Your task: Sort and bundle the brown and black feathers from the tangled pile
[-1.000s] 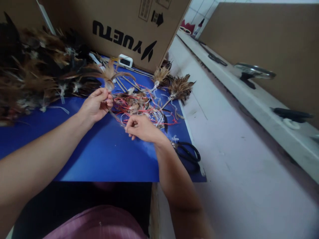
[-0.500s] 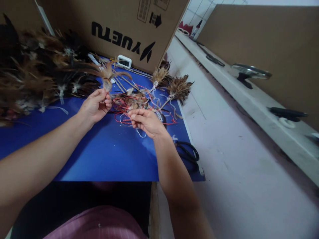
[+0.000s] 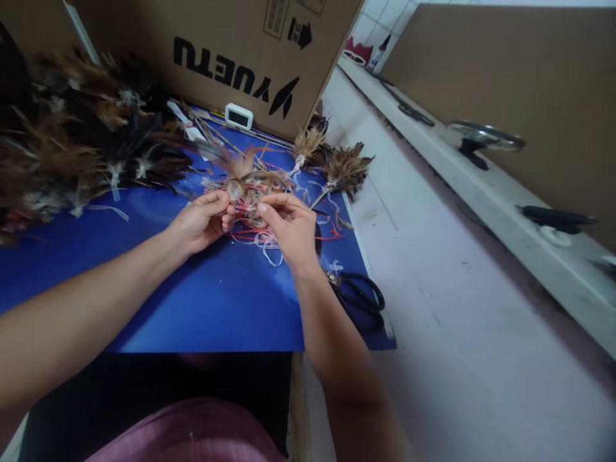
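My left hand is closed in a pinch on the base of a small brown feather bunch, whose plumes point up and away. My right hand is close beside it on the right, thumb and forefinger pressed together; what lies between them is too small to make out. Beneath both hands is a tangle of red string, white string and loose feathers. Two tied feather bunches, one tan and one darker brown, lie just beyond my right hand.
Black-handled scissors lie by my right forearm on the blue table. A large heap of dark feather bunches fills the left. Behind stand a cardboard box and a small white digital display. A ledge runs along the right.
My left hand has moved right and slightly down with the feather bunch. The right hand has shifted a little up and right, so the two hands are now closer together.
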The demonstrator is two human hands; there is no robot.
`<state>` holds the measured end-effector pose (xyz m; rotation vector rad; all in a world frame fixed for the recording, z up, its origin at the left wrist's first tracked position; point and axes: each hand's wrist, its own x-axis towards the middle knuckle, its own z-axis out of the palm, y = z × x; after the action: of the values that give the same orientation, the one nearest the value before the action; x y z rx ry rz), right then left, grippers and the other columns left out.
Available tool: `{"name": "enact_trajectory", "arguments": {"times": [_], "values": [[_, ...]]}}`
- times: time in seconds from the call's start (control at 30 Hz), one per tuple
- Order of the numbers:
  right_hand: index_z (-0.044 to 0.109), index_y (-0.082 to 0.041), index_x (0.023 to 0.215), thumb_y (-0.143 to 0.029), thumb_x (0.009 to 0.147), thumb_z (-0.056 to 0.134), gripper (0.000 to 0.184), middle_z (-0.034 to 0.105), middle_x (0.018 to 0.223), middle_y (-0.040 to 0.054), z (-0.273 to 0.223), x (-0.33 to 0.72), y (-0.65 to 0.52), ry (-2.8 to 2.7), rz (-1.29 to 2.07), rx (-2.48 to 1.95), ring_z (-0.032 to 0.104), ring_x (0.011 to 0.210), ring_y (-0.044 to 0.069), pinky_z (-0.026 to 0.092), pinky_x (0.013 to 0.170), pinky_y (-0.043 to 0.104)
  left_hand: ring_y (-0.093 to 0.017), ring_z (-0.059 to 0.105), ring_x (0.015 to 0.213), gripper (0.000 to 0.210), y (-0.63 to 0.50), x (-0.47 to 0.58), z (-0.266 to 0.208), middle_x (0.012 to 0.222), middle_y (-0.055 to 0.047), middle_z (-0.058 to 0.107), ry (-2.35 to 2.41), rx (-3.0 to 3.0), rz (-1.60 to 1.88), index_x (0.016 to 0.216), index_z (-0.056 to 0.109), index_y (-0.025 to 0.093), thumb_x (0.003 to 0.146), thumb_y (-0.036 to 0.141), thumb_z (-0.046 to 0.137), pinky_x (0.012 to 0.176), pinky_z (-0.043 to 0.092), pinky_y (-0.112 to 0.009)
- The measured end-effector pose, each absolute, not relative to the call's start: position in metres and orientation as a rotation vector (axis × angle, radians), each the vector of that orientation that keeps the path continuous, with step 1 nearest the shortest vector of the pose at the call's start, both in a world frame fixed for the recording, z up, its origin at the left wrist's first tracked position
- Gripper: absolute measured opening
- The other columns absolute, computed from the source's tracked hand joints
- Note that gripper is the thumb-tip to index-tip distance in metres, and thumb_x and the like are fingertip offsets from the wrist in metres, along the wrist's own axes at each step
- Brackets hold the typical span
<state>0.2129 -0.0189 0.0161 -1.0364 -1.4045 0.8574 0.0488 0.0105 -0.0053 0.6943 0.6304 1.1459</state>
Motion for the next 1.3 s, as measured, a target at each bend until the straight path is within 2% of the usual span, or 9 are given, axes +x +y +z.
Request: {"name": "enact_trajectory", "arguments": {"times": [0.17,0.3,0.73,1.3], "values": [[0.066,-0.022,0.088,-0.030,0.083,0.062,0.010,0.068,0.091,0.0009,0.0171,0.2113,-0.0225,-1.507,0.677,-1.071,0.064,0.086,0.013,0.053,0.083,0.029,-0.007,0.049,0.043,0.022,0.0071,0.0509,-0.0089,0.054,0.000,0.057,0.568,0.718,1.058,0.062,0.056,0.013,0.071,0.017,0.076,0.041,0.040,-0.017],[0.066,-0.022,0.091,-0.030,0.085,0.062,0.010,0.069,0.096,0.0011,0.0134,0.2104,-0.0234,-1.544,0.626,-1.054,0.064,0.091,0.013,0.052,0.086,0.029,-0.008,0.050,0.043,0.020,0.0057,0.0517,-0.0106,0.055,-0.001,0.058,0.555,0.744,1.015,0.064,0.058,0.013,0.071,0.017,0.076,0.042,0.041,-0.017],[0.068,-0.023,0.090,-0.030,0.087,0.061,0.011,0.070,0.093,0.0000,0.0121,0.2102,-0.0260,-1.681,0.617,-1.095,0.064,0.087,0.013,0.051,0.080,0.027,-0.008,0.052,0.043,0.019,0.0037,0.0525,-0.0131,0.056,-0.001,0.061,0.537,0.786,0.977,0.066,0.061,0.013,0.069,0.020,0.078,0.041,0.042,-0.018],[0.068,-0.024,0.089,-0.030,0.088,0.059,0.011,0.069,0.092,0.0007,0.0173,0.2110,-0.0295,-1.792,0.498,-1.147,0.062,0.087,0.014,0.048,0.084,0.028,-0.008,0.052,0.043,0.018,0.0037,0.0525,-0.0134,0.055,-0.001,0.060,0.543,0.806,0.960,0.066,0.064,0.013,0.068,0.021,0.079,0.042,0.042,-0.018]]}}
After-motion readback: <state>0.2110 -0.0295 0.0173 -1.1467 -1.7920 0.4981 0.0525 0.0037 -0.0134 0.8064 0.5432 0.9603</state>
